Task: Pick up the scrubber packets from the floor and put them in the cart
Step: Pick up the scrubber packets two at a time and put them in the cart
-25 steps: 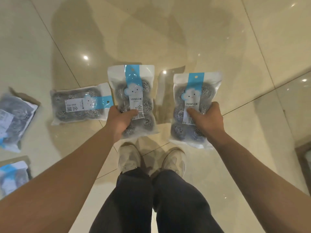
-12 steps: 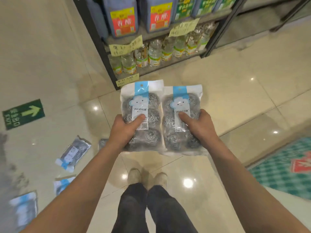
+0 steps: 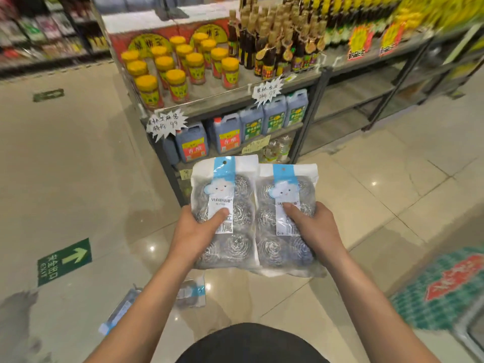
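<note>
I hold two clear scrubber packets with blue-and-white headers side by side at chest height. My left hand (image 3: 195, 233) grips the left packet (image 3: 227, 195), thumb across its label. The right packet (image 3: 293, 187) sits in my right hand (image 3: 315, 230) in the same way. Both show several steel wool balls inside. Two more scrubber packets lie on the tiled floor below my left forearm: one (image 3: 191, 292) close to my wrist, another (image 3: 116, 317) further left. At the lower right edge a metal frame (image 3: 471, 334) shows; I cannot tell if it is the cart.
A store shelf (image 3: 235, 100) with yellow-lidded jars, dark bottles and blue jugs stands straight ahead. An emptier rack (image 3: 379, 82) runs to its right. A green exit arrow sticker (image 3: 64, 260) marks the floor at left. A green-and-red floor mat (image 3: 445, 286) lies at right.
My view has risen from the floor to the shelves as I stood up. Both packets came up off the floor with my hands and drew together until they touch.
</note>
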`<state>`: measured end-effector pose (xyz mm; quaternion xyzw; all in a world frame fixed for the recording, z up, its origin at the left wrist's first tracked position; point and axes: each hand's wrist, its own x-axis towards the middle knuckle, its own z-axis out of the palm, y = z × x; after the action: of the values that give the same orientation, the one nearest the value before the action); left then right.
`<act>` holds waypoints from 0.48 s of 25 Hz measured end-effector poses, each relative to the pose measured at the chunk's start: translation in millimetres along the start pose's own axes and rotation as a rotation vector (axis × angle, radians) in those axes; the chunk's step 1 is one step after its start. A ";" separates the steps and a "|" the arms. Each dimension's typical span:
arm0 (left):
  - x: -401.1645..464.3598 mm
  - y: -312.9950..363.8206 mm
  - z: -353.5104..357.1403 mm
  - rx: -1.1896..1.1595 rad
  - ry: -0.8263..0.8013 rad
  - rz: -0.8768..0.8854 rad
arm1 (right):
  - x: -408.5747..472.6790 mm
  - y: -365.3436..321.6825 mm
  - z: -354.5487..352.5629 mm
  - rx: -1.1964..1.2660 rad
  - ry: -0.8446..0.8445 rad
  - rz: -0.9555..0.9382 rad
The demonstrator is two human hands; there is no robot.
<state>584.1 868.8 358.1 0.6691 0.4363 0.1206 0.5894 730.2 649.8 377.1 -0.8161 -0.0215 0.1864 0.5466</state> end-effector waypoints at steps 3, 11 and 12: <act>4.3 17.4 27.2 0.056 -0.045 0.047 | 0.2 6.3 -30.8 0.055 0.080 0.013; 10.9 70.5 147.0 0.189 -0.418 0.207 | -34.3 45.5 -117.1 0.247 0.475 0.122; 9.0 76.5 164.9 0.229 -0.489 0.236 | -45.1 49.6 -128.6 0.275 0.541 0.137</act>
<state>734.5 768.4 377.8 0.7867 0.2111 -0.0265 0.5796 722.1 505.3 388.0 -0.7541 0.2051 -0.0001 0.6240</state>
